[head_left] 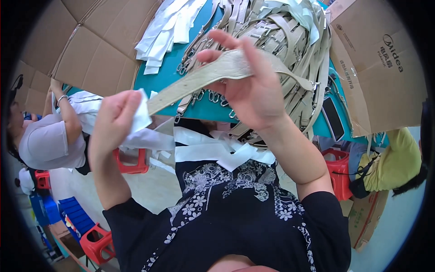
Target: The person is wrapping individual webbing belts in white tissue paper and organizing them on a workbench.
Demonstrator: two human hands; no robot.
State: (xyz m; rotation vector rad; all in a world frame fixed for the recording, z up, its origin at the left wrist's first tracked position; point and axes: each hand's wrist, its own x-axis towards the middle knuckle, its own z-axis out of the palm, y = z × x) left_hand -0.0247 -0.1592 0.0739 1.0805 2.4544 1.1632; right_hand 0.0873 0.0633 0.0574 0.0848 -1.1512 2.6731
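Note:
A beige strap (199, 81) with a quilted-looking surface stretches between my two hands above the table edge. My left hand (115, 118) is closed in a pinch at the strap's left end, with a white strip (142, 113) held there too. My right hand (260, 88) is raised with its fingers spread and slightly blurred. The strap runs across its palm, behind the thumb, and on toward the right. Behind my right hand lies a large heap of beige straps (290, 50) with metal buckles and clips. Several white strips (222, 152) rest on my lap.
White strips (170, 27) lie on the teal table (156, 81). Open cardboard boxes (102, 45) flank it, and a phone (333, 119) sits at its right edge. Co-workers sit left (50, 140) and right (394, 158). Red stools (97, 245) stand on the floor.

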